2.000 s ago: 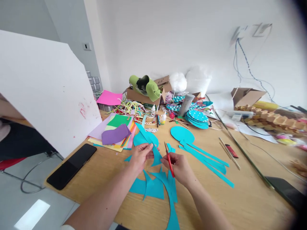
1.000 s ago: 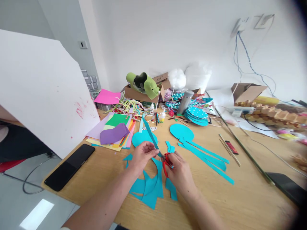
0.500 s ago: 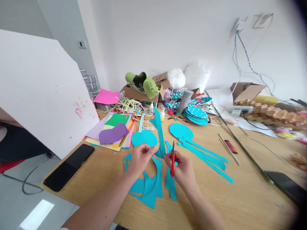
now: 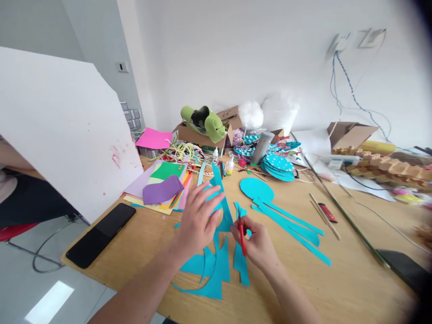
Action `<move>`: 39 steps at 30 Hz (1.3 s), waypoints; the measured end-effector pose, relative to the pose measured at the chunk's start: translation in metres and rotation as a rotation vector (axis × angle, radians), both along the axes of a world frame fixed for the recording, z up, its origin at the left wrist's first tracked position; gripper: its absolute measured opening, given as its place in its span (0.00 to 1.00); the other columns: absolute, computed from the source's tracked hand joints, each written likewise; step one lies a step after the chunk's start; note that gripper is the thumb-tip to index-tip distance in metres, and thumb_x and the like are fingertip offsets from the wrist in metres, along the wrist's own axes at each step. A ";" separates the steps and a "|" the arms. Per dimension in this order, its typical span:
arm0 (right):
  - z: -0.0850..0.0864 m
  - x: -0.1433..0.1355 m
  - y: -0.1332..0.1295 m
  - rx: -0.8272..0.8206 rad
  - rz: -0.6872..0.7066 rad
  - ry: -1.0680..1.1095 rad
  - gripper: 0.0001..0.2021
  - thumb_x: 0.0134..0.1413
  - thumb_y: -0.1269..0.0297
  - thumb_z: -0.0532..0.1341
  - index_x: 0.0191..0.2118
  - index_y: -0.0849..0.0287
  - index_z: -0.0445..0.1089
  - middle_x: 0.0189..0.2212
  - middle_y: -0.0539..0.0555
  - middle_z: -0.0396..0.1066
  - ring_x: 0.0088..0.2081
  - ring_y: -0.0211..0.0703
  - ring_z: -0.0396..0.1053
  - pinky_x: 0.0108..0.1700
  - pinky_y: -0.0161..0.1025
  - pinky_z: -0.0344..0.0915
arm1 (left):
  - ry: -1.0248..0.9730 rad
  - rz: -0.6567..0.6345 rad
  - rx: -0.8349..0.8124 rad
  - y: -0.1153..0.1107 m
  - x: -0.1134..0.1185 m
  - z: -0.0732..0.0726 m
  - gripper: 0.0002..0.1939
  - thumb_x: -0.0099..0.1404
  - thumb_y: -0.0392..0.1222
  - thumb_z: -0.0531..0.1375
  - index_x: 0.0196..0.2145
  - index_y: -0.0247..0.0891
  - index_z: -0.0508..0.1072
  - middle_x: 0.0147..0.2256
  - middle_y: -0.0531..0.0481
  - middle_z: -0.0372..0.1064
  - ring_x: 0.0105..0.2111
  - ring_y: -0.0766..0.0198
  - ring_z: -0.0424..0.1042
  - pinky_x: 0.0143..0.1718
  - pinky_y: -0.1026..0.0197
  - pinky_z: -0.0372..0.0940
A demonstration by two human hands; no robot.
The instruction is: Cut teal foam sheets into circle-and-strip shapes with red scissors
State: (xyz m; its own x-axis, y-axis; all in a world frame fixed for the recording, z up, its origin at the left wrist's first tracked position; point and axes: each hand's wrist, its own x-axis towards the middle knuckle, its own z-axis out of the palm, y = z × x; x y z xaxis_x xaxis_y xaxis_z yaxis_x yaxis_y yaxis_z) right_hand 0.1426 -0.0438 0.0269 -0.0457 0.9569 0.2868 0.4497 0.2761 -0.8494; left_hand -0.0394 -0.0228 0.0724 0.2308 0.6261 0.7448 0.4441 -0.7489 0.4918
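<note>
My left hand (image 4: 199, 220) has its fingers spread over the blue paper pieces, with nothing seen in its grip. My right hand (image 4: 254, 238) is closed around red-handled scissors (image 4: 242, 238), their blades pointing away from me. Its fingertips also pinch the lower corner of a tall pointed blue strip (image 4: 227, 216). Curved blue scraps (image 4: 212, 285) lie below my left hand. Narrow blue pieces (image 4: 240, 265) rest beside my right hand. A blue disc (image 4: 257, 189) with long blue strips (image 4: 297, 231) lies to the right.
A black phone (image 4: 101, 234) lies at the left edge, near stacked coloured paper (image 4: 162, 191). Behind stand a grey bottle (image 4: 262, 147), dotted blue discs (image 4: 278, 165) and boxes (image 4: 199, 135). On the right lie thin sticks (image 4: 324, 216) and a long green stem (image 4: 344, 209).
My left hand has opened from a pinch and spread its fingers, now covering the left blue disc. The pointed strip has tilted, and the curved scraps below have shifted. The view has moved slightly.
</note>
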 end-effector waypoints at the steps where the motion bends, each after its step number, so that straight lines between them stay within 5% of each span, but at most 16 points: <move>1: 0.000 0.000 -0.001 0.076 0.017 -0.094 0.11 0.51 0.64 0.58 0.22 0.57 0.58 0.20 0.47 0.59 0.25 0.37 0.56 0.28 0.35 0.56 | 0.152 -0.028 0.016 -0.001 -0.001 0.008 0.19 0.64 0.34 0.53 0.51 0.46 0.70 0.53 0.48 0.68 0.61 0.53 0.54 0.63 0.42 0.42; 3: 0.000 0.000 -0.002 0.203 0.069 -0.240 0.11 0.50 0.70 0.56 0.21 0.56 0.55 0.19 0.47 0.57 0.25 0.38 0.56 0.28 0.35 0.55 | 0.394 -0.092 0.019 0.000 -0.004 0.022 0.20 0.64 0.31 0.52 0.49 0.46 0.72 0.51 0.48 0.70 0.61 0.52 0.55 0.62 0.38 0.39; 5: 0.001 0.001 -0.002 0.301 0.116 -0.312 0.11 0.49 0.73 0.55 0.22 0.55 0.53 0.20 0.48 0.57 0.26 0.39 0.56 0.28 0.35 0.54 | 0.555 -0.134 -0.015 0.005 -0.005 0.029 0.17 0.61 0.30 0.54 0.44 0.43 0.74 0.47 0.45 0.72 0.58 0.50 0.59 0.60 0.40 0.47; 8: 0.004 0.003 -0.003 0.385 0.147 -0.327 0.10 0.49 0.74 0.54 0.23 0.55 0.54 0.21 0.49 0.58 0.26 0.39 0.56 0.28 0.35 0.55 | 0.721 -0.170 -0.116 0.013 -0.008 0.032 0.10 0.57 0.29 0.56 0.29 0.40 0.76 0.33 0.44 0.73 0.43 0.52 0.70 0.47 0.50 0.62; 11: 0.007 0.004 -0.003 0.391 0.143 -0.271 0.10 0.51 0.73 0.55 0.23 0.55 0.55 0.20 0.49 0.58 0.26 0.39 0.56 0.28 0.36 0.56 | 0.760 -0.147 -0.211 0.017 -0.013 0.035 0.11 0.53 0.28 0.58 0.18 0.41 0.72 0.22 0.48 0.69 0.30 0.56 0.71 0.35 0.58 0.62; 14: 0.009 0.006 -0.003 0.347 0.052 -0.140 0.09 0.54 0.67 0.57 0.24 0.56 0.61 0.23 0.50 0.63 0.27 0.40 0.61 0.31 0.37 0.59 | 0.604 -0.168 -0.323 0.020 -0.020 0.044 0.12 0.49 0.29 0.61 0.14 0.42 0.68 0.16 0.52 0.64 0.22 0.61 0.67 0.28 0.62 0.59; 17: 0.014 0.011 -0.004 0.301 -0.183 0.111 0.07 0.54 0.59 0.61 0.30 0.57 0.67 0.29 0.52 0.69 0.30 0.41 0.66 0.35 0.38 0.63 | 0.339 -0.198 -0.558 0.028 -0.028 0.053 0.11 0.49 0.36 0.65 0.14 0.41 0.69 0.16 0.52 0.67 0.19 0.62 0.68 0.25 0.63 0.58; 21: 0.022 0.016 -0.006 0.225 -0.464 0.406 0.13 0.50 0.52 0.64 0.33 0.58 0.69 0.24 0.50 0.69 0.23 0.39 0.64 0.26 0.36 0.60 | -0.264 -0.243 -0.930 0.046 -0.033 0.059 0.10 0.50 0.46 0.68 0.24 0.36 0.74 0.25 0.45 0.75 0.24 0.58 0.74 0.28 0.60 0.66; 24: 0.022 0.014 -0.005 0.202 -0.468 0.461 0.16 0.48 0.50 0.64 0.32 0.58 0.70 0.23 0.51 0.69 0.23 0.39 0.65 0.25 0.36 0.61 | -0.805 -0.224 -0.975 0.054 -0.026 0.051 0.12 0.50 0.42 0.69 0.30 0.34 0.74 0.28 0.44 0.76 0.26 0.59 0.75 0.31 0.58 0.69; 27: 0.016 0.007 -0.004 0.159 -0.356 0.401 0.16 0.49 0.48 0.63 0.31 0.58 0.70 0.26 0.53 0.71 0.26 0.41 0.67 0.26 0.36 0.63 | -1.081 -0.215 -1.008 0.053 -0.007 0.031 0.10 0.53 0.39 0.67 0.33 0.34 0.74 0.30 0.44 0.76 0.30 0.58 0.77 0.33 0.58 0.70; 33: 0.006 -0.006 0.000 -0.029 -0.094 0.344 0.18 0.46 0.47 0.65 0.31 0.59 0.70 0.28 0.55 0.72 0.31 0.46 0.69 0.32 0.40 0.66 | -1.217 -0.256 -1.036 0.037 0.040 -0.017 0.14 0.52 0.42 0.68 0.35 0.35 0.72 0.35 0.44 0.77 0.38 0.55 0.77 0.38 0.57 0.70; 39: -0.001 -0.007 0.005 -0.160 -0.116 0.483 0.20 0.35 0.49 0.70 0.27 0.61 0.69 0.20 0.49 0.66 0.22 0.38 0.62 0.25 0.36 0.61 | -1.242 -0.350 -1.048 0.026 0.056 -0.034 0.19 0.48 0.44 0.70 0.35 0.36 0.70 0.37 0.44 0.77 0.38 0.56 0.76 0.39 0.58 0.69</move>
